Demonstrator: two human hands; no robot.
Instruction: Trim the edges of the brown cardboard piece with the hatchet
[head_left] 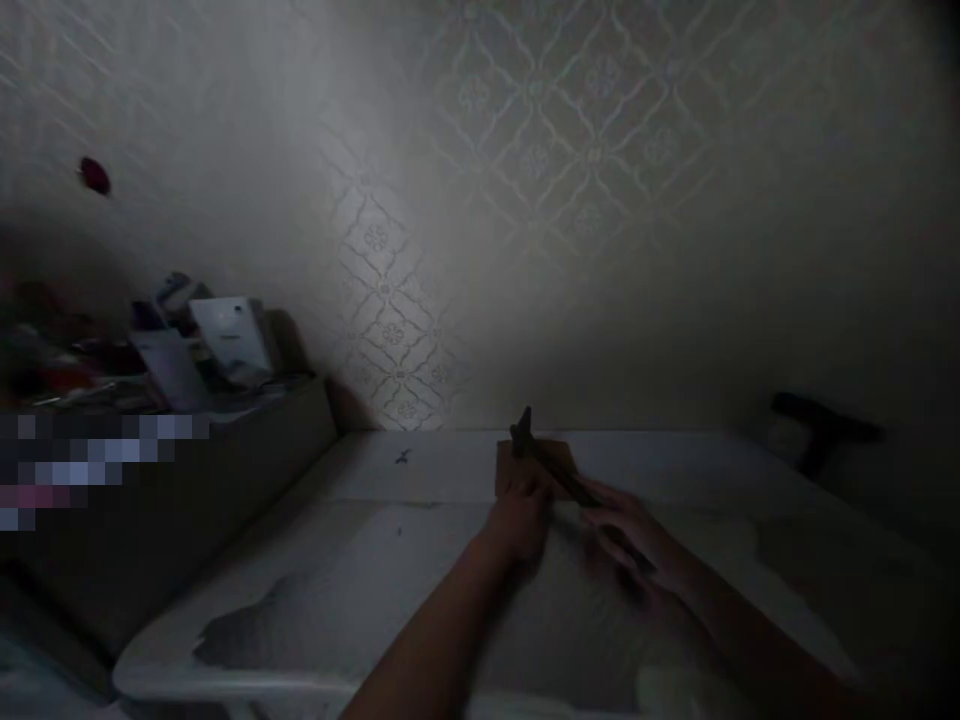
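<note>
The room is dim. A small brown flat piece (553, 458), perhaps cardboard, lies on the white table (420, 470) near the wall. My left hand (517, 522) rests on its near edge with the fingers curled down, holding it in place. My right hand (634, 535) lies just to the right, its fingers closed along a long dark tool (534, 440). The tool runs slantwise from my palm up across the brown piece, its tip pointing toward the wall. I cannot make out what kind of tool it is.
A patterned wall (540, 200) rises behind the table. At left, a lower ledge (255, 440) carries a white box (232, 335) and cluttered items. A dark T-shaped object (821, 428) sits at the table's far right. The table surface is worn in patches.
</note>
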